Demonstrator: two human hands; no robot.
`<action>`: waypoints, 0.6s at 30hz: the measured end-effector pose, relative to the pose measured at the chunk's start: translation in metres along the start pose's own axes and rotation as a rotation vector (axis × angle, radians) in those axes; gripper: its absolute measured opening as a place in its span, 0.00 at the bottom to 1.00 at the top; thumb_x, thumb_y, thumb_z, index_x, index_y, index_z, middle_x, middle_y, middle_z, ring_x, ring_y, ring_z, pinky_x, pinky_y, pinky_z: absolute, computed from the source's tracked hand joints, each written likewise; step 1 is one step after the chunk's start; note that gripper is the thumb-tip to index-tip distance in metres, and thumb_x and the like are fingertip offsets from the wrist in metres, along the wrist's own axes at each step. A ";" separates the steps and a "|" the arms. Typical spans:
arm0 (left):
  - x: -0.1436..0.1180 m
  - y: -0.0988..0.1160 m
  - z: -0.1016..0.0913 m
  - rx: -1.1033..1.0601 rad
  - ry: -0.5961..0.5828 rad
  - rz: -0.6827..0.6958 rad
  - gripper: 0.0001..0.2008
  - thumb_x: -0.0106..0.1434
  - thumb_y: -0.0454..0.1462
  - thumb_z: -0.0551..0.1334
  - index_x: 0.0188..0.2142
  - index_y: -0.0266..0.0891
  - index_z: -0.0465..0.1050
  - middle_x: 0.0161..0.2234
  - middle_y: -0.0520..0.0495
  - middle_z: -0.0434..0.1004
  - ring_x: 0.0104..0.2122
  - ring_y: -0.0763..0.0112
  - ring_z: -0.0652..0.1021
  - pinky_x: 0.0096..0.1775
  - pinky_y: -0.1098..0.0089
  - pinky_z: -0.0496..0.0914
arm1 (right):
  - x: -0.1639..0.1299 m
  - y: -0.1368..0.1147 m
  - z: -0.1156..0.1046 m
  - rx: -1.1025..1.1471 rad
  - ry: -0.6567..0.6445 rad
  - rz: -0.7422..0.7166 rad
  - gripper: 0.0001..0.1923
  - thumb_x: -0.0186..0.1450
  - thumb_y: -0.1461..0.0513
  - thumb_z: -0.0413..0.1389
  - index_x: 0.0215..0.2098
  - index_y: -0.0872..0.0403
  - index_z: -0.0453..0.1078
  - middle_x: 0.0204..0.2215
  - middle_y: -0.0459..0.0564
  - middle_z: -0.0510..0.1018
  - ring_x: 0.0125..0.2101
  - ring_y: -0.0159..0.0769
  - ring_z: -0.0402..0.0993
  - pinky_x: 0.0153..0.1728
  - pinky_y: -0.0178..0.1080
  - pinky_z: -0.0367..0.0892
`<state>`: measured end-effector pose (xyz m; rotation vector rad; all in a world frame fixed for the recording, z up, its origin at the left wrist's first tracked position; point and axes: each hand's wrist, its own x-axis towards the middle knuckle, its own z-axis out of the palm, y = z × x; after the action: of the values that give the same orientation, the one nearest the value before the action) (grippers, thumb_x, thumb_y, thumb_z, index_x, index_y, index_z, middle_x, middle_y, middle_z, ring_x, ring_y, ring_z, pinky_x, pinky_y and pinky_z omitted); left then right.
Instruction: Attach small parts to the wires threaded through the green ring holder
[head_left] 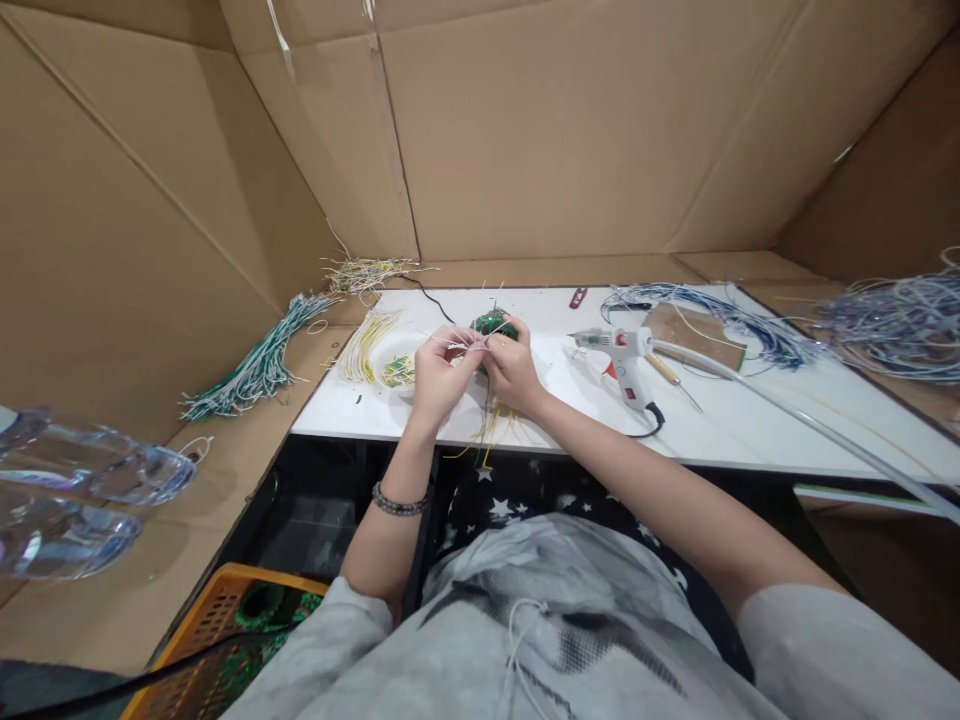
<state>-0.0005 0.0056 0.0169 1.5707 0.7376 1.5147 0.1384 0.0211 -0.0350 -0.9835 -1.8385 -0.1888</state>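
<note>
At the extreme left, two clear plastic bottles (pixel 97 465) lie on brown cardboard. Nearer and to their right, an orange perforated plastic basket (pixel 232 572) contains dark green ring-shaped and bushy pieces. Beyond it, a long bundle of green-and-white strands (pixel 259 365) lies left of the white rectangular tabletop (pixel 735 420); a loose yellow-and-white bundle (pixel 367 273) lies at the far left.

On the tabletop's left part, I note a fan of pale yellow strands (pixel 366 345), with a shallow white dish (pixel 384 402) beside it holding short yellow and green pieces (pixel 400 371).

The left hand (pixel 441 375), a dark beaded bracelet (pixel 400 502) at its wrist, pinches thin white strands (pixel 471 343). The dark green bristly piece (pixel 493 322) stands at mid-table, just beyond the meeting fingertips. The right hand (pixel 514 368) grasps it, index finger curled along its right side; whether the right thumb also grips a strand, I cannot tell. Yellow and green strands (pixel 487 440) hang below the hands over the near edge.

Right of the hands: a small red flat item (pixel 577 298) at the far side, a white glue gun (pixel 628 360) with black cord, a wooden-handled awl (pixel 664 368), a flat brown board (pixel 697 338), blue-and-white strands (pixel 772 335) and, at the extreme right, a tangled purple-and-white bundle (pixel 892 325).
</note>
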 end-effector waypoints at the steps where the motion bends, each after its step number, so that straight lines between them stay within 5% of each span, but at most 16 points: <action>1: 0.000 -0.001 0.001 0.015 0.018 0.008 0.05 0.54 0.36 0.72 0.28 0.40 0.78 0.29 0.50 0.78 0.29 0.71 0.78 0.34 0.70 0.75 | 0.000 0.000 0.000 -0.011 -0.009 0.004 0.17 0.74 0.63 0.46 0.29 0.47 0.70 0.22 0.45 0.75 0.32 0.42 0.75 0.64 0.57 0.59; 18: -0.005 -0.005 0.008 -0.075 0.094 0.029 0.12 0.57 0.44 0.75 0.30 0.43 0.76 0.32 0.49 0.79 0.30 0.68 0.80 0.34 0.66 0.77 | 0.004 -0.012 -0.008 0.045 -0.009 0.051 0.16 0.72 0.67 0.46 0.28 0.50 0.68 0.25 0.45 0.79 0.30 0.37 0.75 0.63 0.58 0.59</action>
<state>0.0071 0.0023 0.0109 1.4689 0.7042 1.6282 0.1348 0.0114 -0.0246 -1.0006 -1.8160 -0.1116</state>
